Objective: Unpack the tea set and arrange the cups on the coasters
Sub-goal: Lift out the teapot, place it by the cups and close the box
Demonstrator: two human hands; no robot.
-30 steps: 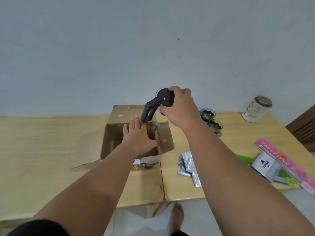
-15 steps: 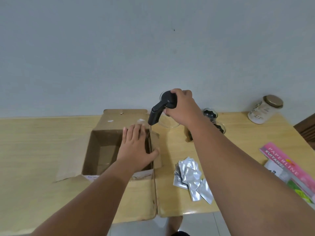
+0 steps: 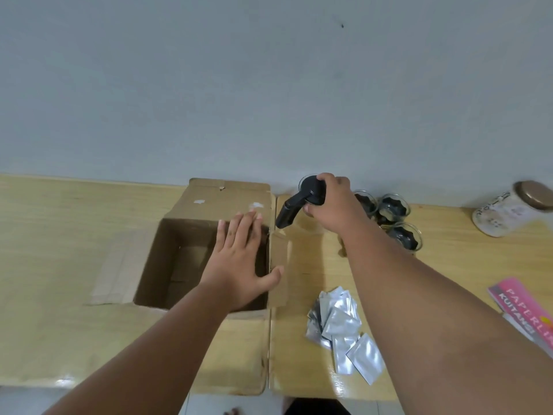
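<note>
An open cardboard box [image 3: 182, 235] sits on the wooden table, its inside looking empty. My left hand [image 3: 242, 262] lies flat, fingers spread, over the box's right side, thumb on the right flap. My right hand [image 3: 332, 205] grips the black lid and handle of a clear glass teapot [image 3: 294, 206], held just right of the box near the table's back edge. Three small glass cups [image 3: 392, 209] with dark coasters tucked inside stand clustered behind my right forearm.
A pile of silver foil sachets [image 3: 344, 324] lies at the front right of the table [image 3: 59, 250]. A glass jar [image 3: 508, 211] with a bronze lid lies at the far right. Pink receipt books [image 3: 526, 307] rest at the right edge. A grey wall rises behind.
My right hand has carried the teapot out of the box, rightward and down toward the table. My left hand stays on the box. The view has tilted down.
</note>
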